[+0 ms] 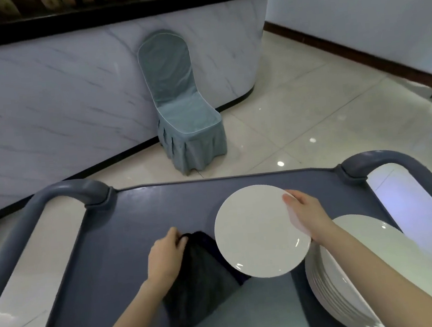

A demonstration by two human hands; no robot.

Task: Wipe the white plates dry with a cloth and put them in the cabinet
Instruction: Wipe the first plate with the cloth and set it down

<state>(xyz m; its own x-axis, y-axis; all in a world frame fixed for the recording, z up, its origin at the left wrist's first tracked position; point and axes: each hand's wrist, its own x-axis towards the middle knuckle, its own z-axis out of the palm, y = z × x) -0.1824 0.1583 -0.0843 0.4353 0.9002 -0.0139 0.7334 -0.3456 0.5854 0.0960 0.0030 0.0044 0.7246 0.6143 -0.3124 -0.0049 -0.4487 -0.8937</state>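
Observation:
My right hand (307, 214) grips the right rim of one white plate (258, 231), thumb on top, and holds it tilted above the grey cart top (140, 215). A stack of several white plates (362, 268) stands under my right forearm at the cart's right side. A dark cloth (202, 278) lies flat on the cart just left of the held plate, partly under it. My left hand (165, 255) rests on the cloth's far left corner, fingers curled onto its edge. No cabinet is in view.
The cart has raised grey handles at the far left (62, 194) and far right (383, 159). Beyond it a chair in a blue-grey cover (183, 108) stands against a marble-fronted counter (45, 100). Glossy tiled floor (322, 105) spreads to the right.

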